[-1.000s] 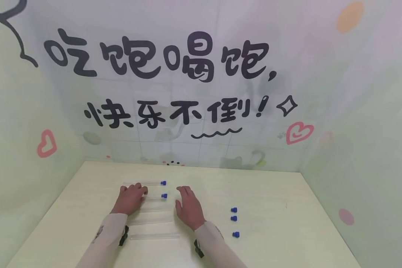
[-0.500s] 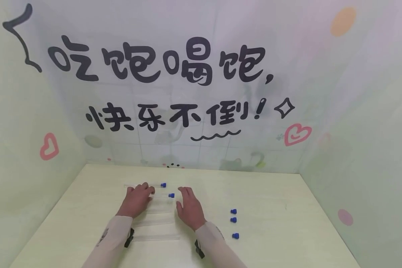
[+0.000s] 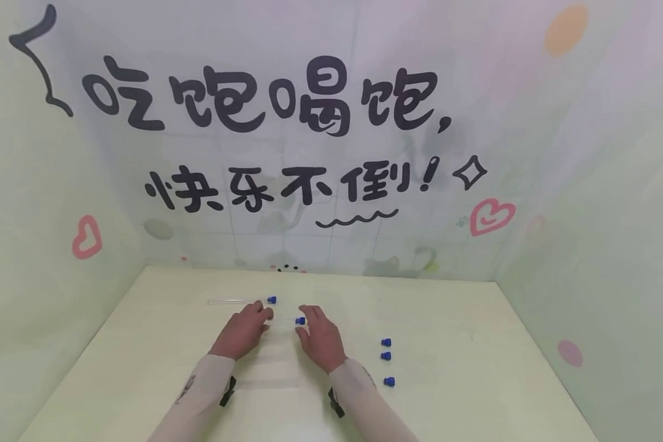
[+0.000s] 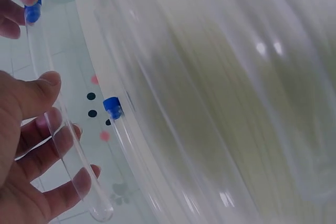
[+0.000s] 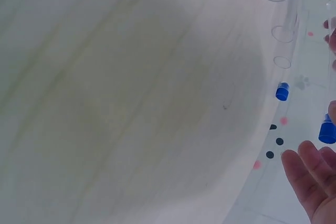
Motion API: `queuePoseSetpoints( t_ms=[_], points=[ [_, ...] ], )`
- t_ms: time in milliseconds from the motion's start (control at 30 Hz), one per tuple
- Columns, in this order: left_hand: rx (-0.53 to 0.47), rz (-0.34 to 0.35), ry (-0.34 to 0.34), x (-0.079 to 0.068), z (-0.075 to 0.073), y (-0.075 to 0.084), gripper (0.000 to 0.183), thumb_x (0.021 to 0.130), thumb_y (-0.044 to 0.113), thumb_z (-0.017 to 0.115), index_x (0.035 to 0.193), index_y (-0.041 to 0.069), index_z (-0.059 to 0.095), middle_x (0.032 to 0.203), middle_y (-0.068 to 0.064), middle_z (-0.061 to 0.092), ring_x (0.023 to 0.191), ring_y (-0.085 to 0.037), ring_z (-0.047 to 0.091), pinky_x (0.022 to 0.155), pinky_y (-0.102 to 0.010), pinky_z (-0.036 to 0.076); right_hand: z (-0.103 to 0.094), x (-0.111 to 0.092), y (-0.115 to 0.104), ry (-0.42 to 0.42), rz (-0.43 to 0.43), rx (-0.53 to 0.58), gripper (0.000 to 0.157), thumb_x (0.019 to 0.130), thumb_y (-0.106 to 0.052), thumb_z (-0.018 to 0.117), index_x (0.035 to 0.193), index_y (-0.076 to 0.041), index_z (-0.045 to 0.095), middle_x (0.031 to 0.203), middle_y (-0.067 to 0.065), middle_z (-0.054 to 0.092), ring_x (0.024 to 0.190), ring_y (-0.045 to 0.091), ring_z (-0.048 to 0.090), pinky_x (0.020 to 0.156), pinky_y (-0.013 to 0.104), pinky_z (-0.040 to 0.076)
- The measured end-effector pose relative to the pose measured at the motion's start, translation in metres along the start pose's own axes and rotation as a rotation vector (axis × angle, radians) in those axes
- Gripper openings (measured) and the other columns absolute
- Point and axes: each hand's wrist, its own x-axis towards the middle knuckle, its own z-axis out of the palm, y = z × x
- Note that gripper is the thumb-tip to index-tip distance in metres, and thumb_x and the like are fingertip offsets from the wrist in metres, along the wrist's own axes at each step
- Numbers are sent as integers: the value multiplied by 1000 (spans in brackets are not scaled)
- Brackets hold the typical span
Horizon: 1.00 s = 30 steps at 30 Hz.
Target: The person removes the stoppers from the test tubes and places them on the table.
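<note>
My left hand (image 3: 240,331) grips a clear test tube (image 4: 65,140) between thumb and fingers, as the left wrist view shows up close. A blue cap (image 3: 300,320) sits on the tube's right end. My right hand (image 3: 323,337) is around that cap with thumb and fingers spread apart; in the right wrist view its fingers (image 5: 310,174) are loosely extended. Whether the right thumb touches the cap cannot be told. Beyond the left hand lies another test tube (image 3: 226,301) with a blue cap (image 3: 272,299) on its right end.
Several uncapped test tubes (image 3: 267,385) lie in a row on the table (image 3: 464,368), nearer than the held one and partly behind the left forearm. To the right are three loose blue caps (image 3: 386,356). Printed cloth walls (image 3: 602,258) enclose the table.
My left hand has moved right with the capped test tube, bringing its cap between the thumb and fingers of my right hand. The right hand has barely shifted.
</note>
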Motion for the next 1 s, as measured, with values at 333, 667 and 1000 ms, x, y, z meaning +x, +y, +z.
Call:
queuePoseSetpoints(
  t_ms=[333,667,1000],
  points=[
    [21,41,2,3,2,8,17,82,7,72,96,12,62,84,0,55,71,-15,53,57,-30,46,-9,1,3,-39,1,41,21,87,-12,69,106,-8,61,97,3,62,82,11,64,72,22,52],
    [-22,3,-52,-1,-2,14,12,86,6,67,97,11,63,83,-1,65,77,-20,64,65,-39,50,-19,-3,4,-101,16,88,16,86,-5,68,100,-7,61,94,4,62,86,14,63,76,23,52],
    [-212,-44,-146,-3,-4,18,19,88,-7,57,100,8,60,94,-7,68,91,-25,65,79,-39,52,-21,-5,5,-94,22,61,12,85,-7,69,93,-6,62,90,5,65,82,16,65,72,23,53]
  ],
)
